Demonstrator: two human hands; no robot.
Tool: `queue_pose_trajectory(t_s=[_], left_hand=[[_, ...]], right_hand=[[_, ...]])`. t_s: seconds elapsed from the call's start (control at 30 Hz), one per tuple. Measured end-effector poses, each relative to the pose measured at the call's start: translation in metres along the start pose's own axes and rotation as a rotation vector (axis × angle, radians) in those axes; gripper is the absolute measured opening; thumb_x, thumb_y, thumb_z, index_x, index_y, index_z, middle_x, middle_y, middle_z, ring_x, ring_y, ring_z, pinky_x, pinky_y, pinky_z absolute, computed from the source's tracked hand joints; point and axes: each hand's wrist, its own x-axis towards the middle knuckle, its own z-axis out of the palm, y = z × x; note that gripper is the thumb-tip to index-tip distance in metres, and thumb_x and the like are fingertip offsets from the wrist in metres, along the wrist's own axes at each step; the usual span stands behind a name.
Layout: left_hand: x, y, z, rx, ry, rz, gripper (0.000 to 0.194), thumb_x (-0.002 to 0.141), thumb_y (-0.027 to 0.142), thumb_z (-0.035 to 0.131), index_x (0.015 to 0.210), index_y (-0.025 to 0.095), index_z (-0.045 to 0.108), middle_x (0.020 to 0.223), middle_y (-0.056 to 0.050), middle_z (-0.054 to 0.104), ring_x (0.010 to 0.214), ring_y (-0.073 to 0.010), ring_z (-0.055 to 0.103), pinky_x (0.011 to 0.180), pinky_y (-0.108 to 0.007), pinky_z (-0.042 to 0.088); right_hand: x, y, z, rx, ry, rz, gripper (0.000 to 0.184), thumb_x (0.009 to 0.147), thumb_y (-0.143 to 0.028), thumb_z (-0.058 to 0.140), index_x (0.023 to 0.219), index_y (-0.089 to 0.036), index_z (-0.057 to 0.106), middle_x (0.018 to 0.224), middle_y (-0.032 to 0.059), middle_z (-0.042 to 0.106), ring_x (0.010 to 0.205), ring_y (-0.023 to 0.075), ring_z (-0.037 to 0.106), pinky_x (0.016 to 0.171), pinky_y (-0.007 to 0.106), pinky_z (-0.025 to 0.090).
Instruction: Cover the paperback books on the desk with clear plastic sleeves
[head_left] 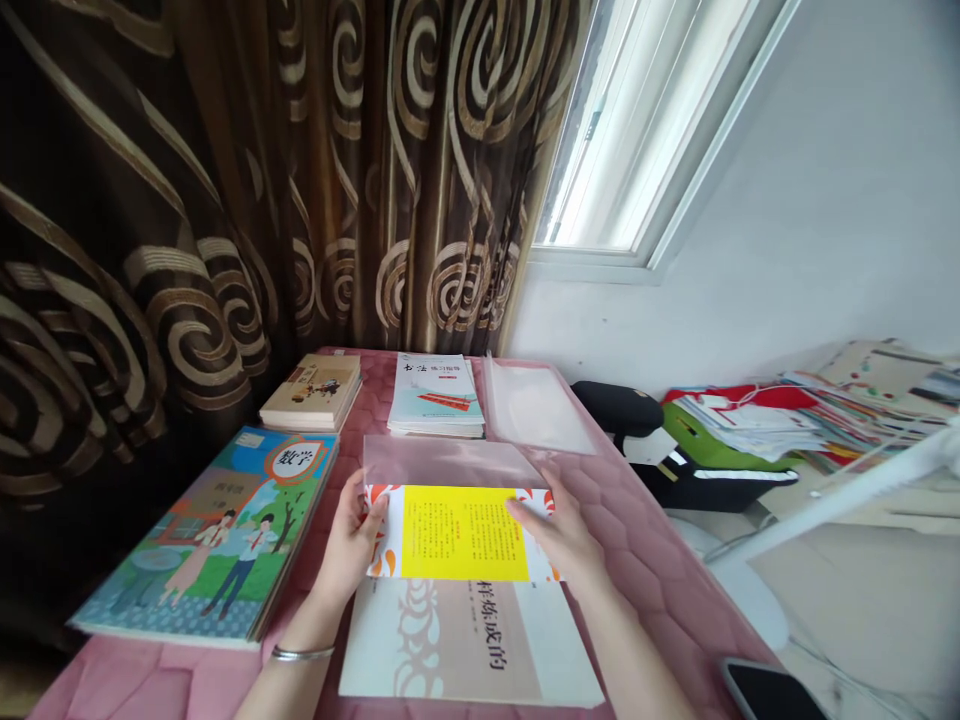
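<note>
A pale book with a pinkish-grey panel and Chinese characters lies sideways on the pink quilted tabletop in front of me. Across its far part is a yellow printed flap with orange-and-white patterned ends. A clear plastic book cover sticks out beyond the flap. My left hand pinches the flap's left end and the plastic, thumb on top. At the right end, my right hand grips the same layers, its thumb reaching onto the yellow. The fingers beneath are mostly hidden.
A stack topped by a maths textbook lies left, with small brown books behind it. White booklets and clear plastic covers sit at the back. A phone lies near right; a white lamp arm slants beyond.
</note>
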Motion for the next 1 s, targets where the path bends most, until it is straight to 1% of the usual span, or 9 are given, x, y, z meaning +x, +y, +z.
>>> queue_pose_trajectory(t_s=[0.07, 0.1, 0.17, 0.27, 0.5, 0.67, 0.77, 0.87, 1.0], left_hand=[[-0.001, 0.004, 0.002, -0.015, -0.009, -0.010, 0.057, 0.078, 0.046, 0.068, 0.126, 0.023, 0.046, 0.112, -0.007, 0.064, 0.092, -0.0196, 0.065, 0.080, -0.032, 0.052], [-0.001, 0.006, 0.003, -0.021, -0.011, -0.017, 0.058, 0.078, 0.047, 0.069, 0.125, 0.023, 0.046, 0.113, -0.007, 0.064, 0.092, -0.0197, 0.065, 0.080, -0.032, 0.052], [-0.002, 0.009, 0.005, -0.030, -0.017, -0.028, 0.057, 0.078, 0.046, 0.069, 0.124, 0.023, 0.046, 0.112, -0.007, 0.065, 0.092, -0.0199, 0.065, 0.079, -0.032, 0.052], [-0.002, 0.011, 0.005, -0.032, -0.020, -0.023, 0.054, 0.078, 0.045, 0.069, 0.122, 0.023, 0.047, 0.108, -0.006, 0.067, 0.091, -0.0199, 0.066, 0.078, -0.031, 0.053], [0.001, -0.003, 0.001, 0.010, -0.004, 0.028, 0.048, 0.082, 0.044, 0.066, 0.122, 0.023, 0.048, 0.112, -0.006, 0.064, 0.097, -0.0193, 0.064, 0.082, -0.030, 0.051], [0.003, -0.011, -0.001, 0.027, -0.001, 0.032, 0.047, 0.084, 0.044, 0.063, 0.123, 0.023, 0.047, 0.111, -0.005, 0.063, 0.093, -0.0174, 0.064, 0.080, -0.029, 0.050], [0.002, -0.009, -0.001, 0.038, -0.002, 0.034, 0.045, 0.085, 0.044, 0.063, 0.122, 0.024, 0.047, 0.107, -0.003, 0.064, 0.091, -0.0168, 0.064, 0.080, -0.029, 0.050], [0.001, -0.008, -0.001, 0.047, 0.009, 0.038, 0.045, 0.083, 0.045, 0.064, 0.120, 0.024, 0.049, 0.106, -0.003, 0.064, 0.091, -0.0169, 0.063, 0.081, -0.028, 0.050], [0.001, -0.009, -0.002, 0.073, 0.033, 0.035, 0.049, 0.083, 0.046, 0.064, 0.122, 0.023, 0.048, 0.103, -0.004, 0.063, 0.089, -0.0164, 0.063, 0.080, -0.028, 0.050]], right_hand=[[0.002, -0.001, -0.003, 0.310, -0.179, 0.199, 0.080, 0.057, -0.051, 0.080, 0.128, -0.025, 0.052, 0.092, 0.0062, 0.074, 0.081, 0.0313, 0.071, 0.068, 0.042, 0.056], [0.003, -0.002, -0.004, 0.424, -0.221, 0.250, 0.079, 0.053, -0.047, 0.084, 0.123, -0.026, 0.055, 0.086, 0.0045, 0.074, 0.075, 0.0310, 0.071, 0.064, 0.041, 0.056], [0.003, -0.003, -0.004, 0.541, -0.211, 0.268, 0.072, 0.044, -0.040, 0.089, 0.109, -0.025, 0.060, 0.078, 0.0023, 0.074, 0.068, 0.0304, 0.071, 0.060, 0.040, 0.055], [0.005, -0.001, -0.004, 0.564, -0.168, 0.239, 0.061, 0.041, -0.038, 0.091, 0.093, -0.025, 0.062, 0.073, 0.0003, 0.073, 0.064, 0.0289, 0.070, 0.057, 0.038, 0.054], [0.005, 0.006, -0.003, 0.576, -0.180, 0.176, 0.044, 0.050, -0.040, 0.089, 0.074, -0.023, 0.057, 0.061, -0.0039, 0.068, 0.054, 0.0224, 0.066, 0.051, 0.031, 0.050], [0.004, 0.007, -0.004, 0.611, -0.205, 0.167, 0.041, 0.053, -0.037, 0.088, 0.077, -0.024, 0.058, 0.067, -0.0030, 0.071, 0.059, 0.0233, 0.069, 0.053, 0.032, 0.052], [0.005, 0.008, -0.003, 0.622, -0.220, 0.158, 0.041, 0.055, -0.040, 0.087, 0.078, -0.024, 0.058, 0.070, -0.0019, 0.073, 0.062, 0.0248, 0.070, 0.056, 0.034, 0.054], [0.005, 0.009, -0.003, 0.597, -0.217, 0.162, 0.043, 0.054, -0.044, 0.087, 0.078, -0.024, 0.057, 0.071, -0.0005, 0.073, 0.064, 0.0266, 0.070, 0.058, 0.036, 0.055], [0.005, 0.008, -0.005, 0.581, -0.218, 0.163, 0.042, 0.055, -0.045, 0.086, 0.076, -0.024, 0.057, 0.070, 0.0000, 0.072, 0.062, 0.0257, 0.070, 0.055, 0.034, 0.054]])
